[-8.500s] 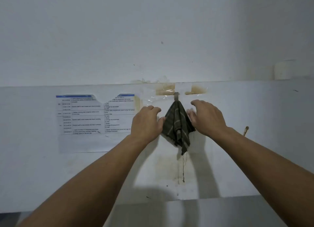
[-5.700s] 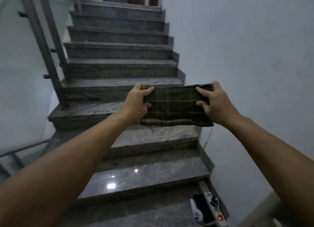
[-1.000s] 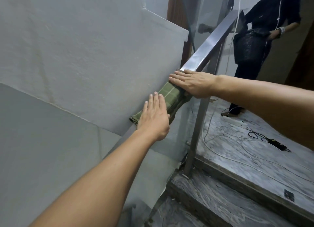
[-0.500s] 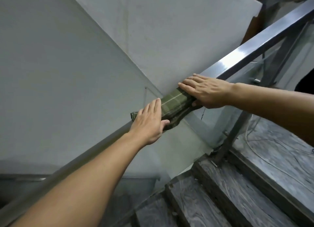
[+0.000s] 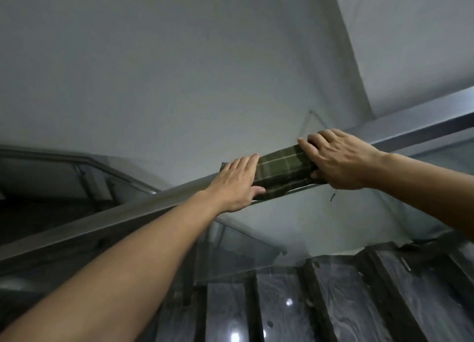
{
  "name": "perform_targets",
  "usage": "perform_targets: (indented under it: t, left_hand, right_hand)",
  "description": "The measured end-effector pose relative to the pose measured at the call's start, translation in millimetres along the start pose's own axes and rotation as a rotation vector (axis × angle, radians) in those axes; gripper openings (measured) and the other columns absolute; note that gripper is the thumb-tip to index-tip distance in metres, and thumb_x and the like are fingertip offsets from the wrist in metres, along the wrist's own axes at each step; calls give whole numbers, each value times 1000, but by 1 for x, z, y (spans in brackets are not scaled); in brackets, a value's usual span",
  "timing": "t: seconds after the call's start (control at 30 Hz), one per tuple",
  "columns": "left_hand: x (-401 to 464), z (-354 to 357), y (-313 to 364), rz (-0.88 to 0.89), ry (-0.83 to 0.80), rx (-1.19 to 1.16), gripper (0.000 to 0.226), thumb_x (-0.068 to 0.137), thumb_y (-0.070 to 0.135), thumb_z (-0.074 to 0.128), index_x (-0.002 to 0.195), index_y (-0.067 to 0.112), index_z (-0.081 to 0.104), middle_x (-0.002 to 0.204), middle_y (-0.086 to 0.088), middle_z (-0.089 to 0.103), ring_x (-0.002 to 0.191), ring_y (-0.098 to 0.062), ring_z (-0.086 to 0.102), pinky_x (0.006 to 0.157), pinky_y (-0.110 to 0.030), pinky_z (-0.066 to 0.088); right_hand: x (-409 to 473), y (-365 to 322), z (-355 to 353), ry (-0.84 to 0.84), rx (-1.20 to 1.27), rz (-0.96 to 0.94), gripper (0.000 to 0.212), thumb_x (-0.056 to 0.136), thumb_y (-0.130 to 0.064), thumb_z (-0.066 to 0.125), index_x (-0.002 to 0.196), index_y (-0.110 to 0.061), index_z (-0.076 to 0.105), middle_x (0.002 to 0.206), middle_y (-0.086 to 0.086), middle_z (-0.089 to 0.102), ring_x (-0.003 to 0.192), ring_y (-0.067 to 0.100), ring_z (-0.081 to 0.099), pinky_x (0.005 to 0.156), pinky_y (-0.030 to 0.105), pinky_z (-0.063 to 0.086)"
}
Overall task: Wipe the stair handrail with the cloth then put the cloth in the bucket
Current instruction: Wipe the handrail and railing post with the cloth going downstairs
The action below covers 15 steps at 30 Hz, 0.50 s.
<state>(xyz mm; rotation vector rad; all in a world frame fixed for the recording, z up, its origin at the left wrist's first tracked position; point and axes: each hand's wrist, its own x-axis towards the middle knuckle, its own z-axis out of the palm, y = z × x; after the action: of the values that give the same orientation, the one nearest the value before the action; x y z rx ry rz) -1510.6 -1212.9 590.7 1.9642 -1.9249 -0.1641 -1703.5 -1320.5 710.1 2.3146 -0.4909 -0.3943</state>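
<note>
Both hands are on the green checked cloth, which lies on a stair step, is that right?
No. The head view shows the left hand and right hand on the green checked cloth, but it lies on the metal handrail, not a stair step.

place: stairwell | metal handrail (image 5: 415, 122), glass panel (image 5: 230, 252), polished stone steps (image 5: 346, 303)

One view only: head-worn wide-angle camera, tilted. Faces forward and down along both forearms (image 5: 154, 254), close to handrail (image 5: 423, 122) crossing frame diagonally; cloth (image 5: 282, 167) near centre, wall (image 5: 179, 72) behind, stairs (image 5: 359, 303) below right.
</note>
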Motion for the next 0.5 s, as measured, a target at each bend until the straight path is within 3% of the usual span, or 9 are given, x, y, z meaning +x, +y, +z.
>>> perform_targets:
  t: [0.5]
  left_hand:
    - [-126,39,-199,-193,-85,-74,84,91,41,57,151,11,6,158,-13,18,146,-28,19,121,-40,17]
  right_hand:
    - [127,-202,-37,70,25,-108,76,90,-53,29,141,3,24,123,21,55,103,36,56,90,43,47]
